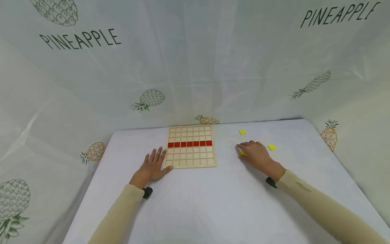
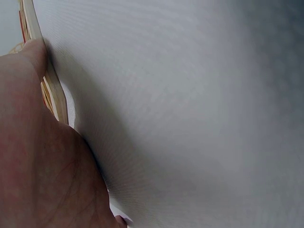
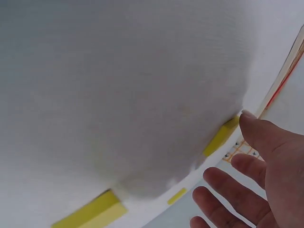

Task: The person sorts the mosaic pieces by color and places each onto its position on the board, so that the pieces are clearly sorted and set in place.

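A square wooden grid board point(image 1: 190, 156) lies near the back edge of the table, with a row of red square tiles point(image 1: 190, 144) across its middle. My left hand point(image 1: 150, 168) rests with spread fingers at the board's left side, thumb at its lower left corner. To the right of the board, my right hand point(image 1: 258, 156) hovers over a yellow tile point(image 1: 241, 153), partly hidden by the hand in the head view. In the right wrist view, the thumb is close to that tile point(image 3: 221, 137) and the fingers are loosely parted, gripping nothing.
Two other yellow tiles lie on the white table point(image 1: 195, 203): one at the back point(image 1: 242, 132), one right of the right hand point(image 1: 272, 147). A pineapple-printed sheet point(image 1: 195, 61) hangs behind the table. Dark wrist straps point(image 1: 148, 192) show below the sleeves.
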Tool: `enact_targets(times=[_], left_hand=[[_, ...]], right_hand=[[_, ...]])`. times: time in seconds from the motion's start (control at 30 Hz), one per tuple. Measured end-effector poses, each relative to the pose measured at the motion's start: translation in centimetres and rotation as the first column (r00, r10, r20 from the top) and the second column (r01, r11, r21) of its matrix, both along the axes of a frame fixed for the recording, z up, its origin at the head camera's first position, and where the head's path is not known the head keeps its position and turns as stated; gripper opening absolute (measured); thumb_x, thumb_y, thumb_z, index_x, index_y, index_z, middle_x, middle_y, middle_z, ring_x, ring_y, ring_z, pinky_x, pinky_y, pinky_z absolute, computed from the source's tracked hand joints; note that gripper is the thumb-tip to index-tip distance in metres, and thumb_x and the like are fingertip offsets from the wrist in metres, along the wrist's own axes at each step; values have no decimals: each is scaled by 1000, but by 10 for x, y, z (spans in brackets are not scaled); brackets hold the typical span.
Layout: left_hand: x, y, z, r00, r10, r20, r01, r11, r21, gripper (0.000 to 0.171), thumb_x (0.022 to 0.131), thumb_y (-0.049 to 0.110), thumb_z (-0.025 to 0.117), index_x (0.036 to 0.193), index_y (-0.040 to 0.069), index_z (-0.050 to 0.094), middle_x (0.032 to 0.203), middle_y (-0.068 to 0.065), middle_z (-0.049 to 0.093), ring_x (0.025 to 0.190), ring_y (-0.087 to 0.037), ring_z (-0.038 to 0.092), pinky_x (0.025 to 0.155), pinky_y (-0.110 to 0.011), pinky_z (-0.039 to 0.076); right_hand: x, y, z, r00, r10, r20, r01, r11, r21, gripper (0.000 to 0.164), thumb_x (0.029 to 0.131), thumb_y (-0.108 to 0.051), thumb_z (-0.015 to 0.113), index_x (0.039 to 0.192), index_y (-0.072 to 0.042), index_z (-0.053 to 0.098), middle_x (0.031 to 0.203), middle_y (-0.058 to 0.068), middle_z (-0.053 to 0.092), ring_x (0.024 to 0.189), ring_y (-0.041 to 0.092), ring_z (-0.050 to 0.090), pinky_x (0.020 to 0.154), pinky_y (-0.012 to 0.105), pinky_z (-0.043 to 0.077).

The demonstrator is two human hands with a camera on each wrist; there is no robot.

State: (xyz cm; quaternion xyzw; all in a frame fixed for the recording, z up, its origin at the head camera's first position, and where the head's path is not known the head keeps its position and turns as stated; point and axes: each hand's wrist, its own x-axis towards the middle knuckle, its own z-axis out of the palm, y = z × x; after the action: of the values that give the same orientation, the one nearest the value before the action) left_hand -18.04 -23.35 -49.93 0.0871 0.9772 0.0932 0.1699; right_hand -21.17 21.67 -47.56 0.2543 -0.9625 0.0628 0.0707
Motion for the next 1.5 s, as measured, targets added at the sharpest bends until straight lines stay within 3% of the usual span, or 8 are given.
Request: enact_targets(times=[0.2,0.4,0.57,0.77,1.17,1.37,1.5], left_hand=[[-3,-1,-2,1000,-4,4,4,1000,-2,97,104,63,46,170,5,6,178,-19,-4,163,-44,-4,129,-63,-2],[-2,1,1,1000,5,11,-4,1000,-5,95,105,60,47,170,4,7,177,-20,-4,163,-44,-4,129,-63,-3],[0,2,6,1000,9,17,-9,1000,4,94,105,60,48,170,3,9,177,-20,-2,163,-45,-4,129,-63,-3],[-1,0,0,1000,9,1,-9,1000,7,95,104,60,49,170,4,8,177,-20,-2,163,-45,-3,129,-64,-2],[0,0,-2,1000,15,-1,-15,1000,9,95,104,58,51,170,3,9,177,-21,-2,162,-45,-3,128,-65,-2],[1,1,1,1000,15,-8,-15,1000,6,94,105,58,51,170,3,10,177,-21,-1,162,-46,-2,128,-65,-1],[1,1,1,1000,13,-11,-13,1000,4,95,104,58,51,170,3,10,177,-21,-1,162,-45,-2,128,-65,-1]], right_hand=[[4,6,-4,1000,10,-28,-10,1000,-9,40,86,-13,89,124,-7,78,121,13,78,104,36,71,87,54,59],[9,8,-6,994,74,-81,-77,996,-47,33,84,-1,87,116,-8,82,111,11,80,98,34,72,82,50,60],[12,5,-6,985,105,-134,-108,994,-12,29,83,4,86,108,-10,83,101,9,79,92,30,70,76,44,58],[15,-1,-3,980,121,-157,-112,991,68,26,83,6,85,100,-14,83,94,8,75,88,29,66,76,42,57],[8,-6,0,963,153,-223,-147,988,45,27,82,1,88,106,-10,83,98,10,77,90,30,68,77,42,59],[2,-25,9,971,145,-188,-144,989,21,27,85,-4,88,111,-11,83,102,9,77,95,29,69,83,43,61],[-2,-40,12,962,164,-219,-167,986,1,25,84,-5,88,109,-12,84,101,7,78,94,28,69,85,44,61]])
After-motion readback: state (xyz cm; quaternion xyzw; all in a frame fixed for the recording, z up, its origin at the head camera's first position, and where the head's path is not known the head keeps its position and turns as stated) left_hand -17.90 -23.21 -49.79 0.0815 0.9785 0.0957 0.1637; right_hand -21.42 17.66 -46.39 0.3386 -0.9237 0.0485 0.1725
